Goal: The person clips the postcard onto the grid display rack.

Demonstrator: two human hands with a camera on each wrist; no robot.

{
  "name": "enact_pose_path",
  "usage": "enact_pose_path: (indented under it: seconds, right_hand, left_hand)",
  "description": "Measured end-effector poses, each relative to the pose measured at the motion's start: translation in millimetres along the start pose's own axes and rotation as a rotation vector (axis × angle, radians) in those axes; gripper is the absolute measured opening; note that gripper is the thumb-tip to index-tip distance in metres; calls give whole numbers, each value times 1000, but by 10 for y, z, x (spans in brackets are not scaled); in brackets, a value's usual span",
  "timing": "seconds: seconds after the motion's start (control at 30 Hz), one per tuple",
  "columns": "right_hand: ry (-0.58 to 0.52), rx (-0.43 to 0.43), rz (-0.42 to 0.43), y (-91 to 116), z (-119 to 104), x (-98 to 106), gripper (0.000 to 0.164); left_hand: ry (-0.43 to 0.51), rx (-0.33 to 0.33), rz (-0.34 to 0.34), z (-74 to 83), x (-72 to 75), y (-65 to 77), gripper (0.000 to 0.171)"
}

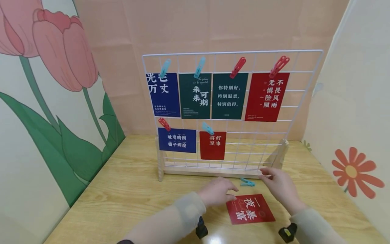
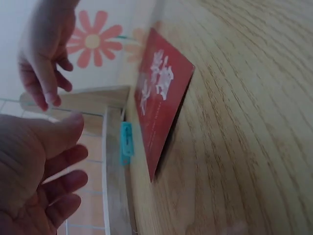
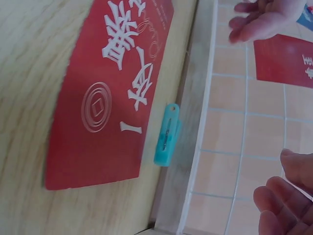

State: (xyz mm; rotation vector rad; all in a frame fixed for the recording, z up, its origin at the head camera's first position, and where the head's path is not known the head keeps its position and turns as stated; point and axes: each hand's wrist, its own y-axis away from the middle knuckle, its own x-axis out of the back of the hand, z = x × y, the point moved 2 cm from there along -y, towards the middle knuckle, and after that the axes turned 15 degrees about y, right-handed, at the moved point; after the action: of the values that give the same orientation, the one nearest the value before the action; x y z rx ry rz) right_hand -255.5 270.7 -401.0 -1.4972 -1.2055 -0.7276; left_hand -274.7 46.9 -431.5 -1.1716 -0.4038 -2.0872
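On the table lies a red card with white characters, just in front of a teal clothespin. My left hand hovers by the card's left corner, fingers loosely bent and holding nothing. To the right of the clothespin, my right hand is raised near the rack's foot, also without anything in it. Both hands appear apart from the card in the left wrist view. The right wrist view shows the clothespin between the card and the rack's wooden base.
A white wire grid rack on a wooden base stands behind the hands. Clothespins hold several cards on it, among them a small red card and a blue card in the lower row. Painted walls flank the table.
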Motion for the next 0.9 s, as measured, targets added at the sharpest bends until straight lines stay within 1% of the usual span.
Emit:
enact_pose_path:
  seconds: [0.03,0.1,0.2,0.3,0.37,0.43,0.6,0.67,0.73,0.83,0.9]
  right_hand:
    - [1,2,0,8,16,-6,27]
    - [4,1,-5,19,39,-18,27]
    - [8,-8,-48,35,56,-32,28]
    - [10,-10,-109,46,71,-47,28]
    - [7,-10,-142,57,86,-55,28]
    - [11,-10,-167,70,109,-60,30]
    - [21,-19,-192,108,171,-67,34]
    - [23,-25,-196,118,187,-79,34]
    - [25,-27,-198,120,198,-94,35]
    - [22,-29,-189,120,198,-118,34]
    - [19,-32,-187,118,192,-129,34]
  left_hand:
    - [-35,-26,-37,11,-31,-32,32]
    - [-73,-70,-101,24,-90,-86,36]
    - [-114,-110,-176,36,-160,-143,42]
    - [-136,-120,-230,40,-212,-165,46]
    - [-151,-119,-250,37,-249,-164,48]
    - [-126,-97,-256,26,-287,-154,52]
    - [-4,7,-209,-20,-385,-107,56]
    - [17,24,-197,-38,-417,-89,54]
    - [7,16,-195,-59,-450,-75,52]
    - [-55,-19,-196,-71,-484,-58,52]
    - [-91,-26,-188,-76,-494,-38,52]
